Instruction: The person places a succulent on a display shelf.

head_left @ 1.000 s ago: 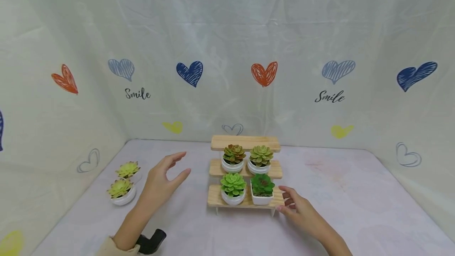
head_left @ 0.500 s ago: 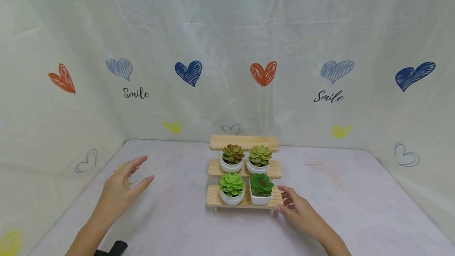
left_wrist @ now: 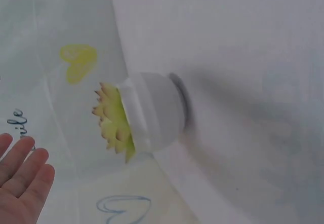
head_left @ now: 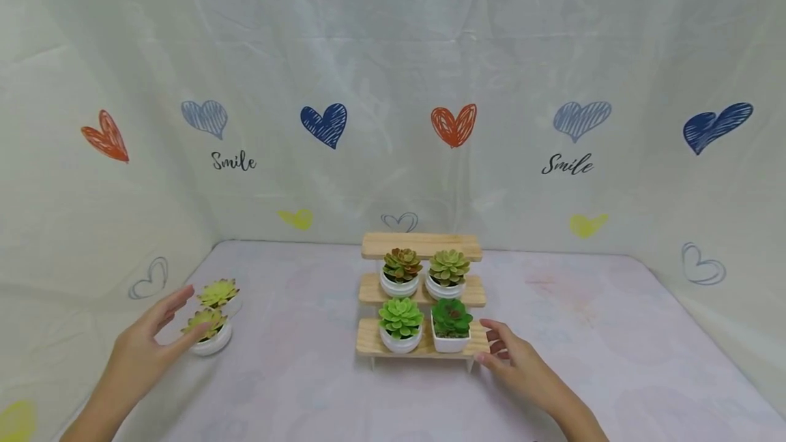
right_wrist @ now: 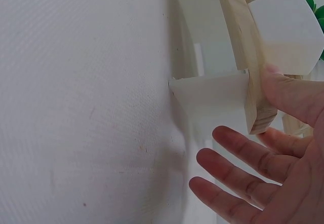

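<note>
At the left of the head view my left hand (head_left: 144, 346) reaches forward, thumb and fingers spread and holding nothing. Its thumb overlaps the nearer of two yellow-green succulents (head_left: 211, 343) in round white pots; the farther succulent (head_left: 219, 294) stands just behind. The left wrist view shows one white pot (left_wrist: 152, 110) with red-tipped leaves, apart from the fingertips (left_wrist: 46, 173). My right hand (head_left: 522, 367) grips the right end of the lowest board of a three-tier wooden plant stand (head_left: 424, 245). Its thumb and index finger are on the board (right_wrist: 260, 120), the other fingers loose.
Two succulents, one reddish (head_left: 403, 266) and one dull green (head_left: 449, 268), stand on the middle tier. The bottom tier bears a bright green succulent (head_left: 401, 319) and a dark green one (head_left: 452, 319) in a square pot. A heart-printed curtain (head_left: 393, 53) encloses the pale table (head_left: 295, 387).
My left hand has moved left, from beside the stand across to the two yellow-green succulents. The right hand stays at the stand's end, and the plants have not moved.
</note>
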Available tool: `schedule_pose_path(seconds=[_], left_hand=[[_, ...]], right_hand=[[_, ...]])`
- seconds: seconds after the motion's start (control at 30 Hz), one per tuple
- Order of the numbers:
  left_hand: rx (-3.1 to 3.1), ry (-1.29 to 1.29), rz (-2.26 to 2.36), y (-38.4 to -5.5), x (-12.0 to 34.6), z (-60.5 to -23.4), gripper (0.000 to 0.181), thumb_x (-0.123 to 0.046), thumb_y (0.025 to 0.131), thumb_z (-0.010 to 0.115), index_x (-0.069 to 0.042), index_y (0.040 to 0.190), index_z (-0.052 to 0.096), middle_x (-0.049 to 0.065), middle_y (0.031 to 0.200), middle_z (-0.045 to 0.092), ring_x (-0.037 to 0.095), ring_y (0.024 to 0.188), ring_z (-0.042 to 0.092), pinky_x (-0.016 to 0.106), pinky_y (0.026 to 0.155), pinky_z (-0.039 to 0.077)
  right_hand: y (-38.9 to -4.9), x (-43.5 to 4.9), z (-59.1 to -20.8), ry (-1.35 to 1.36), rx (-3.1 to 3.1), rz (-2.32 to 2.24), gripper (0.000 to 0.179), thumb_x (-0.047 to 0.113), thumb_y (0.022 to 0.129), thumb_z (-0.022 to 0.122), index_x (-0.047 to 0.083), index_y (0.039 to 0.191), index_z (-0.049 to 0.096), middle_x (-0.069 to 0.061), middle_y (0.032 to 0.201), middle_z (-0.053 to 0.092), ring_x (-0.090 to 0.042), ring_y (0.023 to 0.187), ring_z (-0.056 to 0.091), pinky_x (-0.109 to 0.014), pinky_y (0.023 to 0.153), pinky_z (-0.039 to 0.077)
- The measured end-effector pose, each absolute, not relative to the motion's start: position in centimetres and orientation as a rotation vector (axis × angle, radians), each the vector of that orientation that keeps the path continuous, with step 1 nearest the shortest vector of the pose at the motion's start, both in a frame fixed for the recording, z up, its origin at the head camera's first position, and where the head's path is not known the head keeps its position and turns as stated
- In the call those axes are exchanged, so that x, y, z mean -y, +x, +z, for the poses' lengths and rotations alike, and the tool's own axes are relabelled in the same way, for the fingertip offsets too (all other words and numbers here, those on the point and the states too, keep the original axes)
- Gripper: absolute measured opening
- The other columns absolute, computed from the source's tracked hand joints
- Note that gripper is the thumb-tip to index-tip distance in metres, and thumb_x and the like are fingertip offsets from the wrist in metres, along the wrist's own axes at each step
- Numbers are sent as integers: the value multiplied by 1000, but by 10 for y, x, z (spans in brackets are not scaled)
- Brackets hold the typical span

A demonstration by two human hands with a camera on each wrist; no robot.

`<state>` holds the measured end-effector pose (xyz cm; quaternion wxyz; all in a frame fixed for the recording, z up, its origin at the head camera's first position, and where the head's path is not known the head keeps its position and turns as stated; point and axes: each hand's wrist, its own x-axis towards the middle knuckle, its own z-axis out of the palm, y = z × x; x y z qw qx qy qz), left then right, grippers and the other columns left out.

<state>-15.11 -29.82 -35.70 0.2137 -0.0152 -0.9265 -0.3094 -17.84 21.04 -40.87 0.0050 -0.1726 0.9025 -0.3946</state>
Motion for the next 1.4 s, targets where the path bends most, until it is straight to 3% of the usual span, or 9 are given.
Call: schedule_pose_path(seconds=[0.1, 0.23, 0.3, 0.5, 0.6, 0.7, 1.0, 1.13, 1.4], left_hand=[[2629, -7, -892, -151, 309, -363, 71, -32, 84, 69, -10, 143, 35, 20, 141, 43, -37, 93, 19, -9, 74, 24], [2673, 14, -933, -152, 324, -374, 74, -32, 85, 68, -10, 145, 31, -21, 139, 37, -37, 91, 20, -8, 72, 27], [2695, 11, -942, -154, 330, -378, 75, -32, 85, 68, -8, 145, 30, -24, 137, 35, -32, 102, 28, -8, 72, 27], [2884, 40, -963, -163, 340, -381, 81, -35, 88, 63, 3, 145, 20, 33, 141, 31, 49, 120, 39, 16, 82, 48], [2962, 57, -1014, -166, 341, -382, 87, -37, 89, 62, 7, 145, 13, 38, 141, 24, 57, 120, 33, 50, 93, 44], [2997, 44, -1044, -168, 342, -384, 89, -35, 88, 62, 10, 144, 9, 42, 139, 21, 60, 120, 30, 63, 94, 36], [3038, -11, -1090, -174, 347, -393, 89, -28, 89, 63, 14, 141, 6, 45, 135, 24, 58, 118, 39, 55, 86, 47], [3037, 17, -1112, -175, 347, -395, 87, -27, 87, 64, 14, 141, 10, 44, 133, 30, 54, 115, 45, 37, 78, 54], [3027, 45, -1046, -179, 343, -392, 78, -27, 86, 66, 13, 137, 23, 42, 127, 39, 50, 109, 52, 22, 70, 48]], right_hand=[[-178, -210, -408, -528, -2817, -1247, 60, 29, 88, 63, -5, 132, 40, -12, 105, 59, -15, 89, 58, -27, 77, 52], [-179, -210, -410, -542, -2800, -1258, 60, 28, 88, 63, -6, 132, 39, -12, 105, 59, -13, 88, 58, -26, 76, 51], [-179, -210, -411, -557, -2797, -1263, 59, 27, 89, 63, -6, 132, 39, -12, 105, 59, -13, 88, 58, -25, 76, 51], [-179, -210, -411, -574, -2795, -1270, 58, 24, 89, 63, -8, 131, 39, -11, 105, 60, -14, 87, 58, -26, 75, 52], [-178, -210, -411, -563, -2780, -1279, 58, 25, 89, 63, -7, 132, 39, -11, 105, 60, -13, 88, 58, -25, 75, 51], [-178, -210, -411, -570, -2778, -1275, 59, 25, 89, 62, -7, 132, 38, -11, 106, 60, -13, 88, 58, -26, 76, 52], [-178, -210, -410, -564, -2788, -1264, 59, 25, 89, 62, -7, 132, 38, -12, 106, 60, -15, 88, 58, -27, 76, 52], [-178, -210, -410, -565, -2788, -1265, 59, 25, 88, 63, -7, 132, 38, -12, 105, 60, -15, 87, 58, -28, 75, 52], [-177, -211, -408, -578, -2798, -1255, 59, 25, 89, 62, -7, 132, 38, -12, 105, 60, -16, 87, 58, -27, 75, 52]])
